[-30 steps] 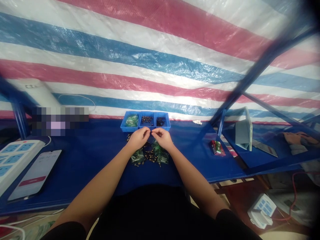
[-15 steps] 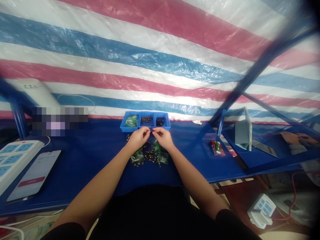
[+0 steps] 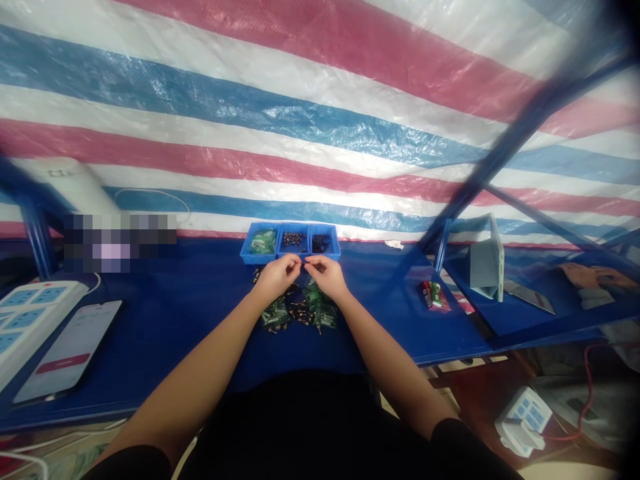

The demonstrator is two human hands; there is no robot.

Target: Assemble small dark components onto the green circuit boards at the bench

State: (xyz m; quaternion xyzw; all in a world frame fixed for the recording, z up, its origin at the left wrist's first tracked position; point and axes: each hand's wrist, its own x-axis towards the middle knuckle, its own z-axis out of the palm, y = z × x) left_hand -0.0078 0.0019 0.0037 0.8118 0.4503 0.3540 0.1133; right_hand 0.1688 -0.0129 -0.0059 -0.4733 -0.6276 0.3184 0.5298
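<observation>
My left hand point(image 3: 277, 277) and my right hand point(image 3: 326, 273) meet fingertip to fingertip, both pinched closed. A tiny dark, thin piece shows between them, too small to name. Just beyond my fingers stands a blue three-part bin point(image 3: 259, 260). Its left part holds clear-green packets point(image 3: 263, 241), the middle one brass-and-dark screws point(image 3: 294, 239), and the right one small black pieces point(image 3: 321, 243) like screws. Under and in front of my hands lies a loose pile of screws point(image 3: 301, 312) and green-tinted packets point(image 3: 325, 315), partly hidden by the hands.
At the left lie a phone point(image 3: 70, 350) and a white power strip point(image 3: 37, 307). A small red-green box point(image 3: 435, 295) sits at the right, near a blue metal frame point(image 3: 443, 245) and a propped tablet point(image 3: 490, 260). Another person's hands point(image 3: 595, 275) show far right. Striped sheeting point(image 3: 300, 160) hangs behind.
My hands stay in nearly the same place, fingertips still together. The other person's hands at the far right have shifted slightly.
</observation>
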